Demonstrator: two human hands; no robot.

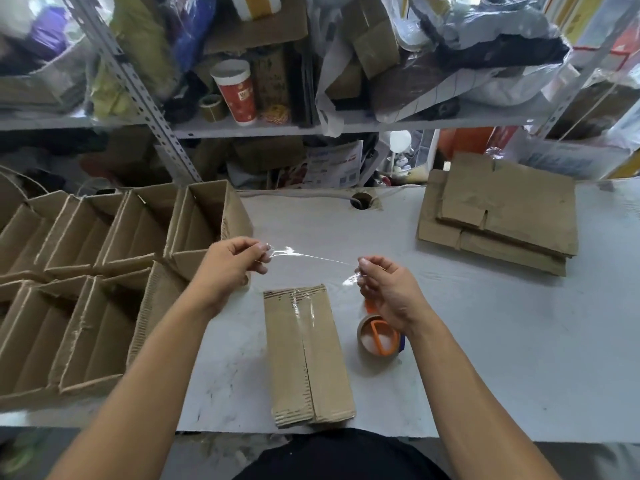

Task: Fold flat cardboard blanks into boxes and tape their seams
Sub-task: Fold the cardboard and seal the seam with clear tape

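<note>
A folded cardboard box [308, 355] stands on the white table [485, 341] in front of me, closed flaps up, its middle seam running away from me. Clear tape glints on the far end of that seam. Above the box a strip of clear tape [311, 257] is stretched between my hands. My left hand [235, 265] pinches its left end, my right hand [384, 289] pinches its right end. A tape roll on an orange dispenser [379, 336] lies on the table just right of the box, partly under my right wrist.
Several open folded boxes [104, 271] are packed together at the left edge of the table. A stack of flat cardboard blanks [502, 216] lies at the far right. Cluttered metal shelves [242, 126] rise behind the table. A cable hole [360, 201] sits at the back edge.
</note>
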